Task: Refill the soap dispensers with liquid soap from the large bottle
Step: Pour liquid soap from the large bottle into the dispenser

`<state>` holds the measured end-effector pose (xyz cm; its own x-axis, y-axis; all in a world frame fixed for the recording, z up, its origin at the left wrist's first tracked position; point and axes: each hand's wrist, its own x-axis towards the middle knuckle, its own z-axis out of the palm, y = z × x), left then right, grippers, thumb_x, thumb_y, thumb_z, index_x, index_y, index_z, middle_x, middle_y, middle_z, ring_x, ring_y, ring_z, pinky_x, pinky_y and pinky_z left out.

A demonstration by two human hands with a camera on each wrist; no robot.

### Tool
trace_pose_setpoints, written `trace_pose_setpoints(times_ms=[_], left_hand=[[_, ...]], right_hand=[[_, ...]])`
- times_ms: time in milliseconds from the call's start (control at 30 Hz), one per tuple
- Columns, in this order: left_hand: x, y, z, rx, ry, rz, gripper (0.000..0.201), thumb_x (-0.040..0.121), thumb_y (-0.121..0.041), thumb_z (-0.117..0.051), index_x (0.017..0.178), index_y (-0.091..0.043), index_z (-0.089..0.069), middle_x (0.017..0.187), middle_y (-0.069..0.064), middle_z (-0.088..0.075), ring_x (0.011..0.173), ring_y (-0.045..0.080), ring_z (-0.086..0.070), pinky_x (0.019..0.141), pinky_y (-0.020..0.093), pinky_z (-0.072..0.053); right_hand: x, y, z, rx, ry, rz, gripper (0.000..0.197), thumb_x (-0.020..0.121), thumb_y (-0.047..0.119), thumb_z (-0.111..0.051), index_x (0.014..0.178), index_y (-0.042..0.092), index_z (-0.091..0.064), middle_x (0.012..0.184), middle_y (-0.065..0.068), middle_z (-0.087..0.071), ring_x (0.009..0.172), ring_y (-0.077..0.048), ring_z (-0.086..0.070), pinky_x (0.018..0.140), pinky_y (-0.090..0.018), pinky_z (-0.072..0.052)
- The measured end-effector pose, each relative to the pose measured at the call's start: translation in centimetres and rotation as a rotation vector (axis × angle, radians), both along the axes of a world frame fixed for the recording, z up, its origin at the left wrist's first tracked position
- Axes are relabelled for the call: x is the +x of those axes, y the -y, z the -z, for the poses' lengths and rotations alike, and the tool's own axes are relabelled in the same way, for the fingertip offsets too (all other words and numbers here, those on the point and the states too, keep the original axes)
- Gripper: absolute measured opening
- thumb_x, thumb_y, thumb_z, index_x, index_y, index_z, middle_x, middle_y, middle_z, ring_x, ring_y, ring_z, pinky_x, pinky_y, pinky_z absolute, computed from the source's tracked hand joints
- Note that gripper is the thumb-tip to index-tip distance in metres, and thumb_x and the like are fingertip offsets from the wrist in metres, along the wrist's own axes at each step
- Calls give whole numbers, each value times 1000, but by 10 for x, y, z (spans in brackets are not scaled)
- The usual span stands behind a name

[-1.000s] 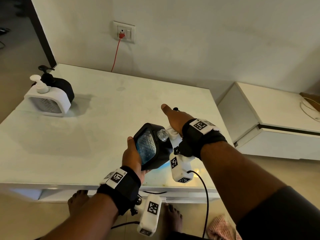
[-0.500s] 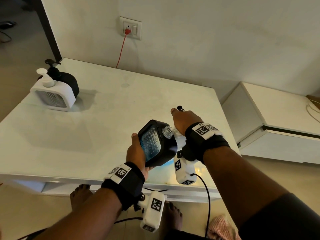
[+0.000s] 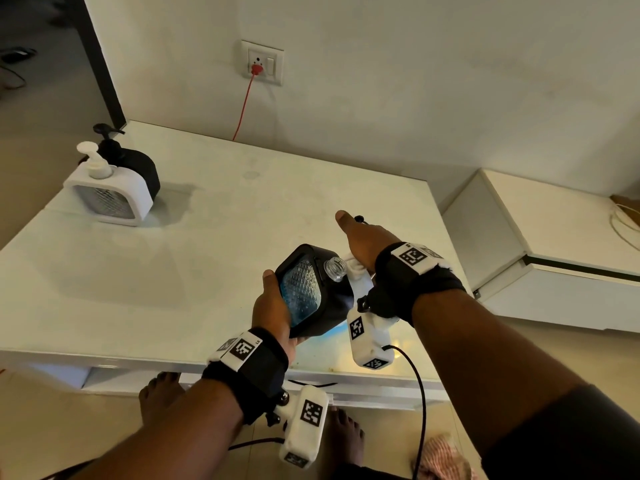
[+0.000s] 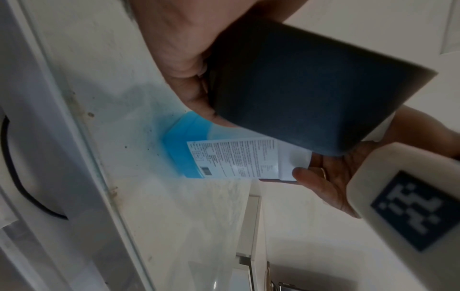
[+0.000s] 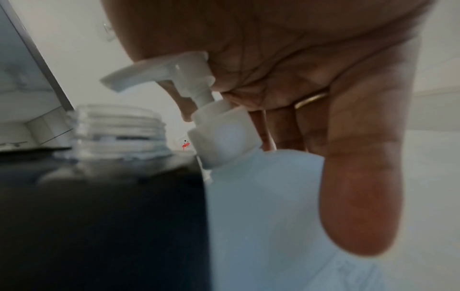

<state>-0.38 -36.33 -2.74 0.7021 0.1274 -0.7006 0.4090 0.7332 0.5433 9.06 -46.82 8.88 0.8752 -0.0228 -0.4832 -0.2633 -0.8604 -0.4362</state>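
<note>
Your left hand has the black dispenser gripped by its base, fingers and thumb curled round it, held tilted above the near edge of the table; its clear threaded neck stands open, no pump on it, pointing up and toward your right hand. From the left wrist view you see the dispenser's dark underside filling the palm; behind it, the big soap bottle stands on the table near that same edge, blue liquid low in it and a printed label facing the camera.

Your right hand sits over the big bottle — fingers curled down round its white pump and shoulder, thumb laid down the side of the bottle's pale body; a ring shows on one finger. The open neck of the black dispenser is just beside the pump's collar.

Far left corner of the table: a white dispenser with its pump on, and a second black one touching it from behind. A red cable runs down from the wall socket; a white cabinet stands off the table's right edge.
</note>
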Motion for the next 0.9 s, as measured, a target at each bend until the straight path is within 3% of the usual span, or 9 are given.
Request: trace_pose_setpoints(times_ms=[100, 200, 367, 467, 533, 600, 733, 800, 900], left_hand=[[1, 1, 1, -3, -2, 6, 47, 105, -63, -34, 105, -27, -65, 118, 13, -70, 109, 35, -67, 93, 50, -58], [1, 0, 0, -14, -3, 8, 48, 105, -64, -34, 109, -28, -65, 120, 13, -70, 110, 35, -67, 90, 48, -59], [1, -1, 2, -14, -1, 1, 49, 105, -65, -35, 112, -27, -65, 123, 14, -70, 111, 36, -67, 96, 54, -57], [1, -1, 2, -15, -6, 4, 48, 105, -65, -34, 113, -28, -65, 124, 14, -69, 112, 36, -67, 95, 53, -57], [0, -1, 1, -16, -6, 7, 48, 105, -65, -34, 110, -29, -64, 124, 14, -69, 112, 37, -66, 98, 54, -56], [0, -2, 0, -5, -2, 12, 49, 105, -65, -33, 107, -28, -65, 123, 14, -69, 111, 36, -67, 98, 53, -56], [1, -2, 0, 12, -14, 15, 49, 105, -64, -34, 107, -27, -65, 120, 14, -71, 108, 35, -67, 94, 49, -57], [1, -1, 0, 12, -13, 14, 49, 105, -64, -34, 109, -27, -65, 121, 14, -70, 109, 35, -67, 95, 50, -56], [1, -1, -1, 7, -5, 18, 51, 105, -64, -34, 116, -27, -66, 123, 14, -71, 110, 35, -67, 98, 52, -56]], right_hand=[[2, -2, 4, -52, 21, -4, 70, 98, 66, -21, 107, 9, -62, 124, -16, -61, 110, -32, -57, 98, -39, -38], [3, -6, 9, -76, 29, 16, 52, 104, 44, -19, 149, 22, -35, 144, -20, -46, 124, -38, -50, 104, -42, -37], [2, -3, 7, -71, 101, 64, 57, 100, 11, -25, 155, 23, -18, 147, -22, -39, 126, -42, -48, 101, -42, -40], [-2, -4, 4, -106, 95, 18, 48, 105, 30, -25, 152, 22, -30, 143, -19, -45, 122, -38, -51, 100, -41, -40], [-4, -4, -1, -66, 51, 30, 67, 99, 65, -23, 127, 15, -58, 119, -16, -60, 102, -31, -59, 95, -38, -40], [-4, -4, -9, 10, 9, 27, 79, 91, 78, -20, 106, 15, -65, 92, -12, -59, 76, -24, -55, 89, -37, -42], [-3, 2, -18, 75, -53, 40, 86, 87, 82, -19, 123, 14, -56, 92, -12, -58, 81, -24, -55, 101, -39, -44], [-1, 2, -16, 88, -64, 79, 97, 79, 90, -20, 128, 14, -52, 92, -10, -58, 80, -24, -54, 87, -33, -42], [1, 0, -15, 79, -57, 72, 112, 70, 96, -15, 142, 16, -45, 117, -12, -60, 96, -29, -59, 96, -38, -44]])
